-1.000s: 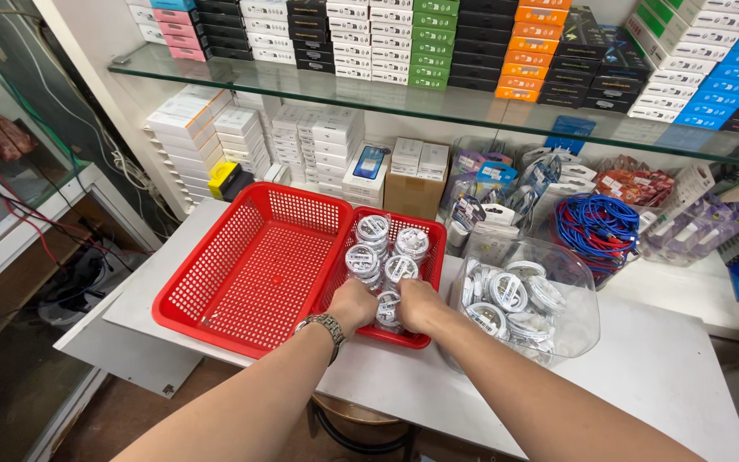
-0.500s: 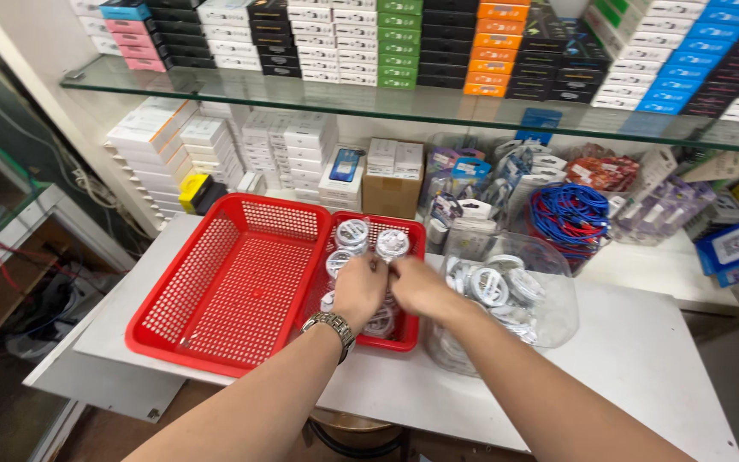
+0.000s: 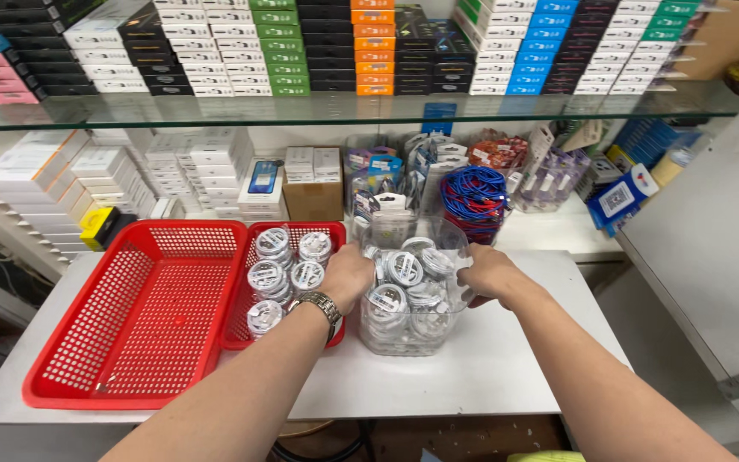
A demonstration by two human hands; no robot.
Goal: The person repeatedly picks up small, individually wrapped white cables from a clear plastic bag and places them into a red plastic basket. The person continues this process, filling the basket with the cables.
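Observation:
A clear plastic bag [image 3: 412, 329] full of several coiled white cables stands on the white table [image 3: 506, 359]. My left hand [image 3: 348, 275], with a metal watch on its wrist, grips the bag's left rim. On the opposite rim, my right hand [image 3: 487, 274] holds on as well. Just left of the bag, a small red basket [image 3: 332, 233] holds several more white cable coils [image 3: 265, 275]. Beside it on the left lies a large red basket [image 3: 156, 316] with nothing in it.
Behind the bag stand clear tubs of packaged cables and a bundle of blue cable [image 3: 472, 192]. White boxes [image 3: 113, 175] are stacked at the back left. A glass shelf [image 3: 344, 111] above carries rows of coloured boxes. A grey panel [image 3: 712, 257] stands on the right.
Both hands have moved right, from over the coils in the small red basket to the rims of the clear bag. The view has also shifted to the right.

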